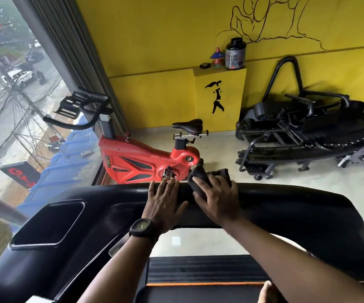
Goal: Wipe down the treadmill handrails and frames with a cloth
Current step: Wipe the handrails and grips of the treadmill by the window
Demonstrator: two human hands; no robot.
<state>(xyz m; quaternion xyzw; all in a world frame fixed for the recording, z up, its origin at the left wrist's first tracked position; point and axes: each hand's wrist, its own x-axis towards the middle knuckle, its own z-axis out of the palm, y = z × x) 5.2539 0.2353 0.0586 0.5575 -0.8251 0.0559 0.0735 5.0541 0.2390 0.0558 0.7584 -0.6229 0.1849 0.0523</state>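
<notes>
I look down over the black treadmill console (285,206), whose curved top edge runs across the middle of the view. My left hand (164,202), with a black watch at the wrist, lies flat on that top edge with its fingers straight. Just to its right, my right hand (214,199) grips a bunched black cloth (200,176) and holds it against the console's top rim. Part of the cloth sticks up past the rim. The treadmill belt (198,272) with an orange stripe shows below my arms.
A red exercise bike (141,158) stands just beyond the console, beside a large window (12,106) on the left. A black curved treadmill (307,132) sits at the right against the yellow wall. A tub (235,54) stands on a yellow ledge. A recessed tray (50,224) lies in the console's left side.
</notes>
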